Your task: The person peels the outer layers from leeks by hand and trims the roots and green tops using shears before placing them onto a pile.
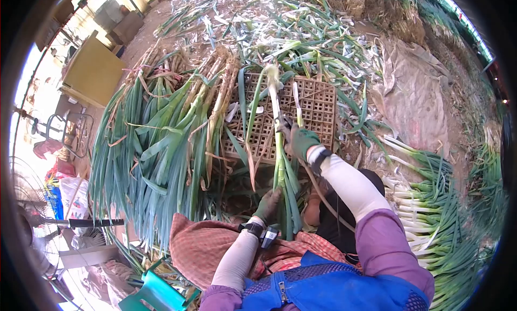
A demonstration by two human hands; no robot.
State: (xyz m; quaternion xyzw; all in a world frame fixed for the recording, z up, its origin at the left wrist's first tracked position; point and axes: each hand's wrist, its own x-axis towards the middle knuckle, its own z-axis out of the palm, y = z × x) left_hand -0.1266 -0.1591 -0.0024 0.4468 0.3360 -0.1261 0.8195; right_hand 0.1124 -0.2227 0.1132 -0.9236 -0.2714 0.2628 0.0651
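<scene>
My left hand (269, 205), in a dark green glove, is closed around the leafy part of a long green onion (274, 103). Its white shank and rooty end point away from me over a tan plastic crate (318, 98) with a grid top. My gloved right hand (302, 141) is closed on a dark air blow gun (284, 123), whose nozzle end is right at the shank. A brown hose (316, 184) trails from that hand toward my lap. A second pale stalk (298, 103) lies just beyond my right hand, its lower end hidden.
Unpeeled green onions (161, 133) lie heaped on the left, roots away from me. Cleaned onions (431, 214) are laid in a row at right. Stripped leaves (280, 25) litter the ground ahead. A fan (32, 214) and a turquoise plastic stool (156, 292) are at left.
</scene>
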